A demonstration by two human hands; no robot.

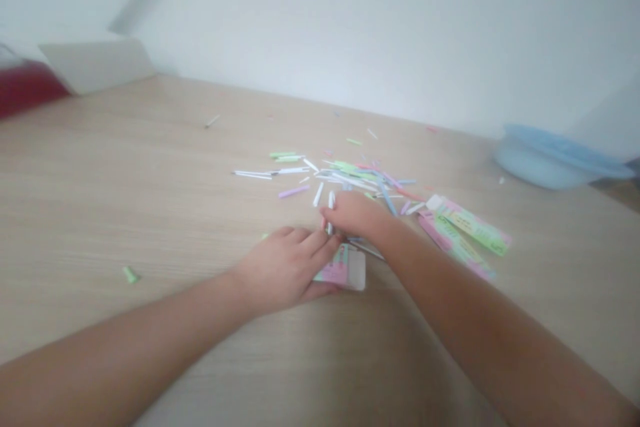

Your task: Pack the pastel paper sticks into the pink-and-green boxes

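Note:
My left hand [287,267] is closed around a small pink-and-green cardboard box [333,272], whose white flap stands out on the right. Just beyond it, my right hand [355,213] pinches a slim white pen-like stick [331,203], held roughly upright. A bit of red shows beside the stick, near the fingertips. The two hands are close together, and the left fingertips hide part of the box. Past the hands lies a loose scatter of thin sticks and tubes [350,177] in white, green, blue, purple and red. Blur hides their finer details.
Two flattened-looking pink-and-green boxes [470,227] lie right of the right forearm. A light blue plastic basin [550,157] stands at the far right by the wall. A short green piece [131,274] lies left. A pale panel [100,65] and red object [30,88] are far left.

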